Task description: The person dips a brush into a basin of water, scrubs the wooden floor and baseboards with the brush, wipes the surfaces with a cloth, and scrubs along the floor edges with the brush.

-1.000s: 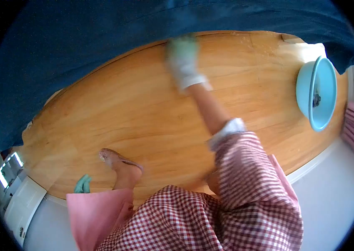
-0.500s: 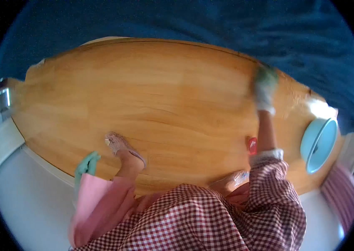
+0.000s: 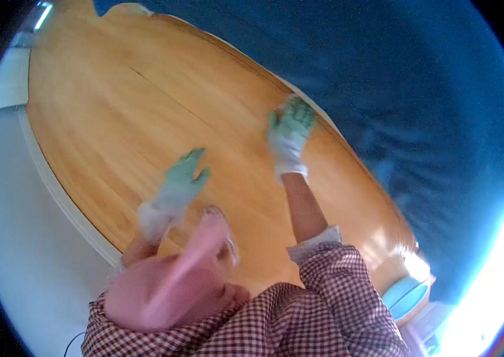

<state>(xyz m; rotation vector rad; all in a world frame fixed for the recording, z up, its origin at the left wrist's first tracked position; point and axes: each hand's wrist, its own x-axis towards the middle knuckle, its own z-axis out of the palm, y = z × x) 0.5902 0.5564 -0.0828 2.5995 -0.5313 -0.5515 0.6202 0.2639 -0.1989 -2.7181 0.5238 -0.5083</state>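
My right hand (image 3: 293, 128), in a green and white glove, lies on the wooden floor (image 3: 204, 113) close to the edge of the dark blue fabric (image 3: 395, 89). Its fingers press together over something pale, too small to make out, at the fingertips. My left hand (image 3: 181, 178), gloved the same way, is over the floor with thumb and fingers apart and nothing visible in it. A foot in a slipper (image 3: 228, 244) shows just below my left hand, partly hidden by pink cloth (image 3: 186, 279).
A light blue basin (image 3: 405, 296) stands at the lower right. A pale wall (image 3: 25, 208) with a white baseboard (image 3: 67, 199) runs along the left. Bright light falls at the lower right, and a dark cable (image 3: 73, 342) shows at the bottom left.
The view has turned, so the basin now sits lower right. My left hand has come forward from beside the pink cloth. My right hand has swept along the fabric edge.
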